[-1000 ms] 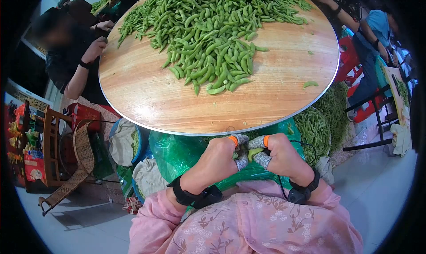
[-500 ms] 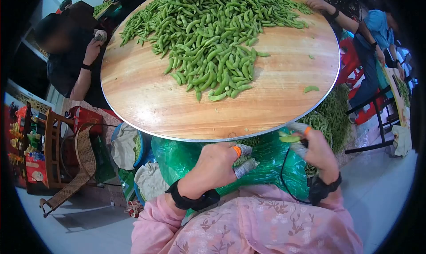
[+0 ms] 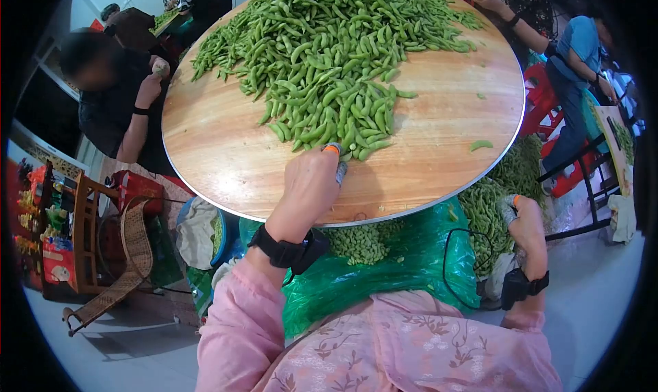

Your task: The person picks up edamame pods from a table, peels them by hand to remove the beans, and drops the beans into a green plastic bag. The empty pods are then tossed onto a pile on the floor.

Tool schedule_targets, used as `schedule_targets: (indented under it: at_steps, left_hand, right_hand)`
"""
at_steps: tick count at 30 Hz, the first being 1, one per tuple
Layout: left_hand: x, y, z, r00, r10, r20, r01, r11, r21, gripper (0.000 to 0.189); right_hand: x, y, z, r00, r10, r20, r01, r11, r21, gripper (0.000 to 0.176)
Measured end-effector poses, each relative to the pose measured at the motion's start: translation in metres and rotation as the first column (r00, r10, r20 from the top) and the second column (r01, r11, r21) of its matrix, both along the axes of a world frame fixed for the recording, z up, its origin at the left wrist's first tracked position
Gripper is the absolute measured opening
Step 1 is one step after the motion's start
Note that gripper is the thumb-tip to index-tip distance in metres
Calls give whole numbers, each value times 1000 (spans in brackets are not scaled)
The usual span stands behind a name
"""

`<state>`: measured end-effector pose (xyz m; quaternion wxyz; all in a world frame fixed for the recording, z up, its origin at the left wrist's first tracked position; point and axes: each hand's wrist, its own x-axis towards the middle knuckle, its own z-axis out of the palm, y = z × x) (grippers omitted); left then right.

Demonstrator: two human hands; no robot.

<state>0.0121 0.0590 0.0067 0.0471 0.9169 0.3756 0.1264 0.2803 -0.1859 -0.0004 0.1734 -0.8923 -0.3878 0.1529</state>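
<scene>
My left hand (image 3: 312, 179) reaches over the tabletop to the near tip of a big pile of green edamame pods (image 3: 329, 70). Its fingers are bent together at the front pods, pinching one that they mostly cover. Grey wrapping and an orange band show on its fingers. Off the table's right side, my right hand (image 3: 528, 226) hangs beside a heap of pale green pods (image 3: 483, 210). Its wrapped fingertips point toward that heap, and their grip is hidden. Below the table edge, shelled beans (image 3: 360, 245) lie in a green plastic sheet (image 3: 418, 262) across my lap.
The round wooden table (image 3: 233, 166) has a metal rim, with a stray pod (image 3: 481, 145) on its right. A black cable (image 3: 445, 268) loops by my lap. At left stand a blue tub (image 3: 223, 238) and a wicker chair (image 3: 133, 248). Other people sit around the table.
My left hand has moved from above the lap, forward onto the table at the pods. My right hand has gone right and outward to the heap; the split pod it held no longer shows there.
</scene>
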Motion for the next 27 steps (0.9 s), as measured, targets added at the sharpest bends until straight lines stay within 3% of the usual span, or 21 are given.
schedule_targets:
  at_steps: [1,3,7,9,13,15,16,18,22,24,25,26,27]
  left_hand:
    - [1,1,-1,1000,-3,0,3,1000,2,25]
    - [2,2,-2,999,-19,-47,21,999,35,22]
    - [0,-3,-8,1000,-7,-11,8,998,69,19]
    - [-2,-13,-6,995,-11,-99,11,1000,0,19]
    - [-13,-28,1,993,-85,78,85,996,14,17]
    - [-14,-26,-2,980,-72,185,91,991,-94,16]
    - [-13,-25,-3,980,-72,186,91,991,-94,16]
    - [-10,-25,-4,992,-90,83,92,996,-18,16]
    - [-12,-32,-1,992,-89,88,86,996,38,17]
    - [-15,-44,5,973,66,222,24,924,-381,15]
    - [-17,-50,4,973,65,221,26,922,-386,15]
    - [-19,-56,3,897,151,416,169,752,-637,15]
    - [-21,-61,3,782,295,550,354,515,-781,14]
  right_hand:
    - [-6,4,-3,1000,-3,0,3,1000,2,8]
    - [-21,11,-13,891,182,-415,22,897,441,12]
    - [-60,32,-3,777,293,-557,-20,896,443,19]
    - [-74,44,-7,542,449,-711,46,828,558,18]
    - [-90,58,-2,412,460,-787,86,840,536,19]
    - [-95,64,-5,215,471,-856,188,840,509,17]
    - [-99,66,-7,216,470,-856,188,840,509,17]
    - [-106,65,-8,64,443,-894,270,855,443,15]
    - [-112,67,-4,135,467,-874,223,845,486,15]
    - [-110,66,-8,275,483,-832,60,854,516,16]
    - [-112,67,-6,276,478,-834,63,857,512,16]
    - [-118,70,-2,336,518,-787,59,822,566,17]
    - [-122,72,2,394,553,-734,50,785,618,18]
